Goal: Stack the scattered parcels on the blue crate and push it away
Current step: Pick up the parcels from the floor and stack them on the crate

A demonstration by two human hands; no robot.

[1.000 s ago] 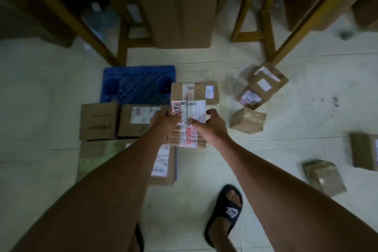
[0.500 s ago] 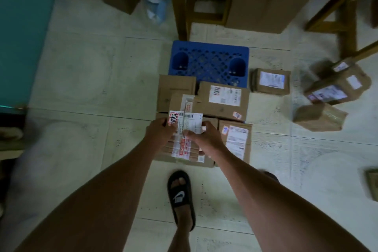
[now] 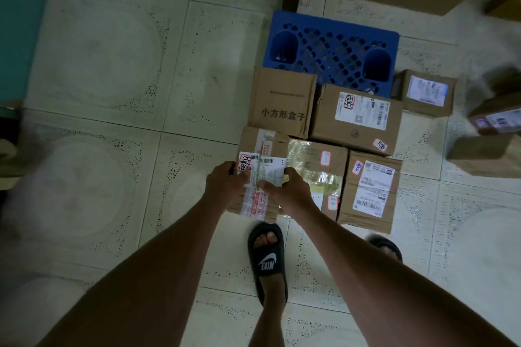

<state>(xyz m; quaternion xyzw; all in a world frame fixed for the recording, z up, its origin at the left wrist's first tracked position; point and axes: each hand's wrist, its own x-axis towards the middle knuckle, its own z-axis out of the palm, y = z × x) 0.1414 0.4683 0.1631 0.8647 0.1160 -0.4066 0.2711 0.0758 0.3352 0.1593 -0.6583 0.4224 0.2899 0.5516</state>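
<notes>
Both hands hold one taped cardboard parcel (image 3: pixel 260 175) in front of the blue crate (image 3: pixel 332 51). The left hand (image 3: pixel 225 184) grips its left side and the right hand (image 3: pixel 287 191) grips its right side, fingers curled round the edges and thumbs on top. Four more parcels sit packed together on the near part of the blue crate. One has black printed letters (image 3: pixel 283 104). Another small parcel (image 3: pixel 425 93) lies on the tiled floor (image 3: pixel 112 65), just right of the crate.
</notes>
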